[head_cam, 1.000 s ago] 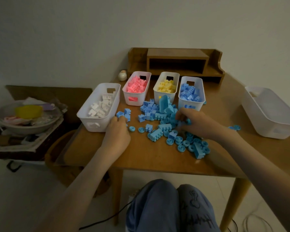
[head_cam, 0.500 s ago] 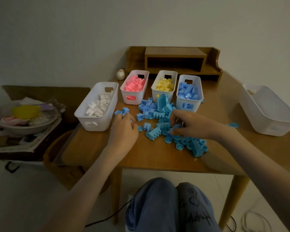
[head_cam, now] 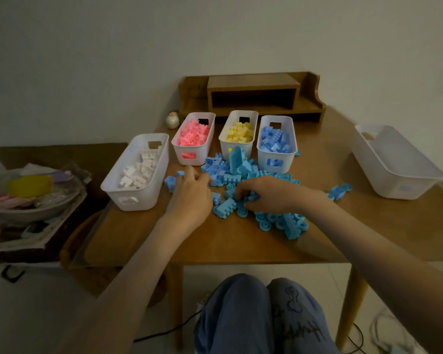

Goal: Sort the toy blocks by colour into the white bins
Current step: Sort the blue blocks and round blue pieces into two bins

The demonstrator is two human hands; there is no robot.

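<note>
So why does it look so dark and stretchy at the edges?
Head view: dim light, so colours look dull and shadows are faint; the wide lens stretches the forearms near the bottom; the blue blocks look sharp, the bowl at far left soft.

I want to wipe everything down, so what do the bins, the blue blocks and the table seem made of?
The bins: probably thin white plastic, smooth and faintly glossy, with moulded handle cut-outs. The blue blocks: moulded plastic, matt-looking, with crisp studs. The table: wood or wood veneer, brown, with a soft sheen; the dim light hides any grain.
</note>
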